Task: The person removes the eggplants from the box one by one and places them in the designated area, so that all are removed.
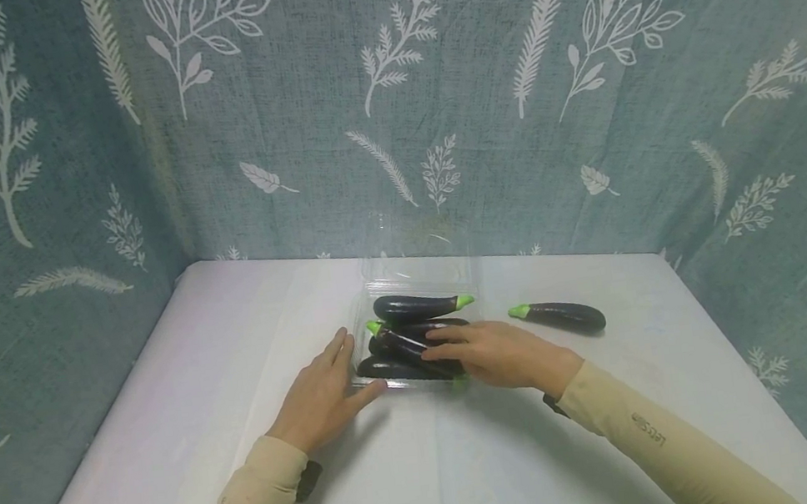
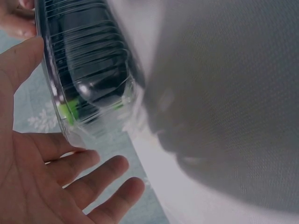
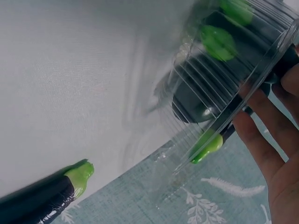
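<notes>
Several dark eggplants with green caps lie in a clear plastic clamshell box (image 1: pixel 408 383). One eggplant (image 1: pixel 410 307) lies along the back; another eggplant (image 1: pixel 401 341) rests diagonally over the others. My left hand (image 1: pixel 321 396) rests against the box's left front corner, thumb at the front rim and fingers along the side; the left wrist view shows these fingers nearly straight and spread. My right hand (image 1: pixel 502 353) reaches over the right side of the box, its extended fingers touching the diagonal eggplant. In the right wrist view, the ribbed box wall (image 3: pixel 210 84) partly covers the fingertips.
The box's transparent lid (image 1: pixel 420 262) stands raised at the back, near the patterned curtain (image 1: pixel 332 160). One loose eggplant (image 1: pixel 566 318) lies on the white table (image 1: pixel 402 487) to the right of the box.
</notes>
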Demonstrator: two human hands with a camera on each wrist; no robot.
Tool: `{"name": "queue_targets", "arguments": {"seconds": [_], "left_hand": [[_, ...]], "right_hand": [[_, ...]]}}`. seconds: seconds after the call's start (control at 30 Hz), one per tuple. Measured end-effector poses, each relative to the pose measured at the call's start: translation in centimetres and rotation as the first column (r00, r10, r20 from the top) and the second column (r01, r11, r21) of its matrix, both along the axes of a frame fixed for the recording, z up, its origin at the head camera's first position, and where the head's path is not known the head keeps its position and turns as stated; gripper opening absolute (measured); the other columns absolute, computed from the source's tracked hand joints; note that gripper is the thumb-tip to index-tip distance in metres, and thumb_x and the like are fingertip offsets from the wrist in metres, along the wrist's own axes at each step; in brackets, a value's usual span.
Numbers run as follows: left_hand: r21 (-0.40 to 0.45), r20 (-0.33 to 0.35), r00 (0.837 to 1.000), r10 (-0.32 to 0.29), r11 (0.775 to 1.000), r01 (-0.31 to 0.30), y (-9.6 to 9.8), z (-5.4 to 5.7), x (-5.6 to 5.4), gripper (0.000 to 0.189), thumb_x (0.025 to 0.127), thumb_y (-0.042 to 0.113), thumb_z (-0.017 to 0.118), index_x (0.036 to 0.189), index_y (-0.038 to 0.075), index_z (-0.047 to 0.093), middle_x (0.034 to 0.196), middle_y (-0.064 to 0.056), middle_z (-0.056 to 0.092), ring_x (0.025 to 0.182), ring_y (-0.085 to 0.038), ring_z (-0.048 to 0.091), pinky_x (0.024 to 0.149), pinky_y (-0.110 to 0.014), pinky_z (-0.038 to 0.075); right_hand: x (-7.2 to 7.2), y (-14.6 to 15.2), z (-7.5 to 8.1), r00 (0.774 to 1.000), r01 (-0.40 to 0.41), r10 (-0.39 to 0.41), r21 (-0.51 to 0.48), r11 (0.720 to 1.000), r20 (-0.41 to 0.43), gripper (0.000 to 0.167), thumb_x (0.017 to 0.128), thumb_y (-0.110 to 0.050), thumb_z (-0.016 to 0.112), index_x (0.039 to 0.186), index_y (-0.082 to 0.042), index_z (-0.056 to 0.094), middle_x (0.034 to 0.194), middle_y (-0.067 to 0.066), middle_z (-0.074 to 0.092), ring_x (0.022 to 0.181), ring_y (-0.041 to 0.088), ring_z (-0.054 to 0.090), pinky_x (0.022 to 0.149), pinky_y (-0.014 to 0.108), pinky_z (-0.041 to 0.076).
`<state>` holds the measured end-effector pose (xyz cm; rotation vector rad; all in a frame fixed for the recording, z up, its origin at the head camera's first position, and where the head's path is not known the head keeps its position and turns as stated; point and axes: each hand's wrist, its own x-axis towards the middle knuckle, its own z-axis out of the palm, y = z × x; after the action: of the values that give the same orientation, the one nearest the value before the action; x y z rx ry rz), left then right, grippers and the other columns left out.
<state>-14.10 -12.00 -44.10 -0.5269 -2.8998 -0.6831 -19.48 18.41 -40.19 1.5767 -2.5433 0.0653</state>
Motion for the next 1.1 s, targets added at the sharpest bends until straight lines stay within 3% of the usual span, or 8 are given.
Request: {"name": "queue_targets", "arguments": {"seconds": [0.2, 0.43, 0.7, 1.1], "left_hand": [[-0.003, 0.005, 1.0, -0.001, 1.0, 0.001, 0.0, 0.0, 0.0, 0.092, 0.094, 0.057, 0.064, 0.149, -0.013, 0.038, 0.157, -0.029, 0.035, 0.136, -0.047, 0.045, 0.111, -0.055, 0.04], [-0.004, 0.005, 1.0, -0.002, 1.0, 0.002, 0.0, 0.0, 0.0, 0.092, 0.095, 0.056, 0.064, 0.149, -0.014, 0.038, 0.157, -0.029, 0.035, 0.136, -0.047, 0.046, 0.111, -0.055, 0.04], [0.001, 0.005, 1.0, -0.002, 1.0, 0.002, 0.0, 0.1, 0.0, 0.091, 0.095, 0.056, 0.063, 0.149, -0.014, 0.038, 0.157, -0.029, 0.035, 0.135, -0.047, 0.046, 0.111, -0.055, 0.04], [-0.002, 0.025, 1.0, 0.003, 1.0, -0.003, 0.1, 0.3, 0.0, 0.092, 0.095, 0.056, 0.063, 0.149, -0.013, 0.037, 0.158, -0.029, 0.033, 0.137, -0.047, 0.044, 0.112, -0.056, 0.039]], "right_hand": [[-0.4, 0.0, 0.0, 0.999, -0.015, 0.014, -0.028, 0.999, -0.03, 0.054, 0.092, 0.001, 0.063, 0.14, -0.026, 0.062, 0.146, 0.004, 0.058, 0.095, 0.027, 0.072, 0.073, 0.036, 0.059], [-1.4, 0.3, 0.2, 0.998, -0.052, 0.047, -0.101, 0.993, -0.049, 0.051, 0.091, 0.001, 0.065, 0.138, -0.017, 0.061, 0.142, 0.009, 0.06, 0.107, 0.028, 0.069, 0.089, 0.039, 0.058], [-2.6, 0.5, 0.5, 0.998, -0.003, -0.006, -0.156, 0.988, -0.055, 0.05, 0.091, -0.002, 0.07, 0.14, -0.01, 0.06, 0.139, 0.01, 0.062, 0.11, 0.028, 0.068, 0.093, 0.04, 0.057], [-4.2, 0.7, -0.2, 0.996, 0.024, -0.043, -0.225, 0.974, -0.08, 0.047, 0.092, -0.006, 0.072, 0.138, -0.006, 0.06, 0.133, 0.008, 0.065, 0.117, 0.025, 0.065, 0.099, 0.038, 0.054]]}}
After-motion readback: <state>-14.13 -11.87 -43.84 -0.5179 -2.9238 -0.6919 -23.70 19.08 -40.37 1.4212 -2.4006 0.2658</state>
